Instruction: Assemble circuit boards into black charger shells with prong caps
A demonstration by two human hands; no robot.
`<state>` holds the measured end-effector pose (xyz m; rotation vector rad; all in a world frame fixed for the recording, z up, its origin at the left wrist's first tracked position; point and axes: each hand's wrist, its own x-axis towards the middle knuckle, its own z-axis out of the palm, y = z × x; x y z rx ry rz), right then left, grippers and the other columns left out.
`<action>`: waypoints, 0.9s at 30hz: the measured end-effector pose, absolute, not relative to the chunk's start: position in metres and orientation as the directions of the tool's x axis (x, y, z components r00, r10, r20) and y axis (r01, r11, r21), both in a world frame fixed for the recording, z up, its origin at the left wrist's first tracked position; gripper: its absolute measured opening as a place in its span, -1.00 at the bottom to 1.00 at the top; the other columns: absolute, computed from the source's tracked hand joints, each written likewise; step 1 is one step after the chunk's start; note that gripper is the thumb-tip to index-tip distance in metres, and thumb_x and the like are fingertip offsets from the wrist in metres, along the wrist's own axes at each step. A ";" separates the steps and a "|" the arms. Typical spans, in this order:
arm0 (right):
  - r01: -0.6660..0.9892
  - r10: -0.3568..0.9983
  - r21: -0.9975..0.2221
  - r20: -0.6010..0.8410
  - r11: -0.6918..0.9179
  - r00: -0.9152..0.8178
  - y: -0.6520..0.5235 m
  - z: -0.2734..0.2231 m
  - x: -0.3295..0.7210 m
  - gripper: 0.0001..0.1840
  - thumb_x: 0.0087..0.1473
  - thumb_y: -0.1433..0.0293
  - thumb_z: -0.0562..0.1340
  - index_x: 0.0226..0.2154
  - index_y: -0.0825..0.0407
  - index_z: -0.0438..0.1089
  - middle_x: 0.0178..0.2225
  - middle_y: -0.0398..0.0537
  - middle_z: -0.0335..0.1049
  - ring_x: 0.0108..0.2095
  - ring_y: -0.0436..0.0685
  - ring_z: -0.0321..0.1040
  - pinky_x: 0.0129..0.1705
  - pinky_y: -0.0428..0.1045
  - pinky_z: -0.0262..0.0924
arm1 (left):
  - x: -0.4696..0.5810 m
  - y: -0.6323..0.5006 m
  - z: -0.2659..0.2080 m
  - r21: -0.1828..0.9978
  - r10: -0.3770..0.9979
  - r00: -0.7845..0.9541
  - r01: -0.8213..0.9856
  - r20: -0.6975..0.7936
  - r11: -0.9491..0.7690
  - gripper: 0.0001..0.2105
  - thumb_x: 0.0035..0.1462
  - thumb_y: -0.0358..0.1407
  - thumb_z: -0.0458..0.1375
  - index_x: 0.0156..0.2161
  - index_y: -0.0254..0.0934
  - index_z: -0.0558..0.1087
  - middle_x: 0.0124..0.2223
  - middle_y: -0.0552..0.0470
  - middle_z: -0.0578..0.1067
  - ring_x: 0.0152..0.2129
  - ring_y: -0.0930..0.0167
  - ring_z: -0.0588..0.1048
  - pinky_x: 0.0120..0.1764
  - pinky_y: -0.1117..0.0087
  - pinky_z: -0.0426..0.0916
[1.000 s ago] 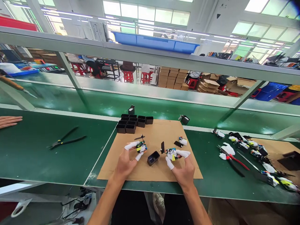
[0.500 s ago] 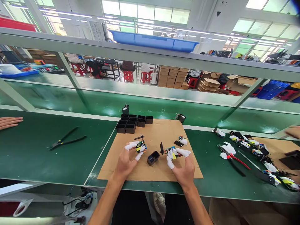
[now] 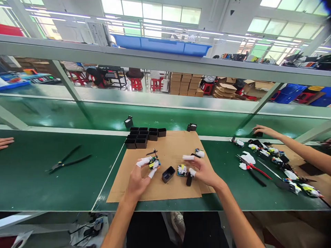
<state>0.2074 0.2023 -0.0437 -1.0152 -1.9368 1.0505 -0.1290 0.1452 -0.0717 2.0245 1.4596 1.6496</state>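
Between the white-covered thumb and forefinger of my left hand (image 3: 139,175) is a small circuit board (image 3: 154,163) with white filler, a yellow patch and a dark piece on a wire. My right hand (image 3: 203,168) is open, its covered fingers apart. Just left of it a second circuit board (image 3: 182,170) lies on the cardboard sheet (image 3: 165,193), with a black flat piece (image 3: 189,179) beside it, near the thumb. An open black plastic case (image 3: 168,174) sits tilted between my hands. Behind my right fingers lies another board (image 3: 199,152).
Several open black cases (image 3: 141,142) stand grouped at the back left of the cardboard. Black-handled pliers (image 3: 67,160) lie on the left. Red-and-black pliers (image 3: 252,168) and several boards (image 3: 274,151) are on the right, where another person's hand (image 3: 263,130) reaches in.
My right hand has let go of its circuit board, now lying on the cardboard, and moved slightly up and right. My left hand keeps its board. Another person's arm has come in at right.
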 end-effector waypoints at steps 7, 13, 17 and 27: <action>0.557 0.932 -0.760 0.177 0.334 -0.316 0.180 -0.041 0.198 -0.30 0.07 0.15 0.53 0.24 -0.16 0.46 0.16 0.08 0.54 0.19 0.49 0.48 0.28 0.44 0.36 | -0.129 0.145 -0.072 0.627 0.737 -0.041 0.559 0.674 -0.543 -0.67 0.36 -0.28 0.33 0.16 -0.10 0.43 0.09 -0.12 0.63 0.03 0.18 0.71 0.07 0.04 0.71; 0.582 0.911 -0.711 0.221 0.394 -0.347 0.174 -0.055 0.182 -0.61 0.15 0.29 0.45 0.06 -0.14 0.58 0.00 0.05 0.53 0.05 0.44 0.48 0.19 0.40 0.36 | -0.130 0.143 -0.071 0.625 0.740 -0.006 0.542 0.672 -0.563 -0.64 0.37 -0.31 0.32 0.19 -0.10 0.40 0.09 -0.12 0.61 0.04 0.20 0.70 0.06 0.07 0.72; 0.523 0.901 -0.742 0.270 0.420 -0.340 0.173 -0.065 0.182 -0.59 0.24 0.28 0.39 0.13 -0.15 0.50 0.06 0.05 0.50 0.05 0.36 0.50 0.11 0.28 0.48 | -0.128 0.143 -0.069 0.633 0.745 0.000 0.528 0.667 -0.566 -0.65 0.36 -0.32 0.32 0.18 -0.11 0.40 0.09 -0.11 0.62 0.03 0.22 0.71 0.06 0.10 0.72; 0.434 0.883 -0.776 0.337 0.457 -0.328 0.170 -0.068 0.182 -0.54 0.30 0.31 0.38 0.21 -0.19 0.45 0.17 0.04 0.48 0.20 0.36 0.48 0.24 0.28 0.46 | -0.128 0.146 -0.072 0.678 0.783 -0.051 0.537 0.620 -0.501 -0.70 0.32 -0.32 0.35 0.08 -0.11 0.43 0.04 -0.09 0.61 0.01 0.21 0.71 0.05 0.08 0.71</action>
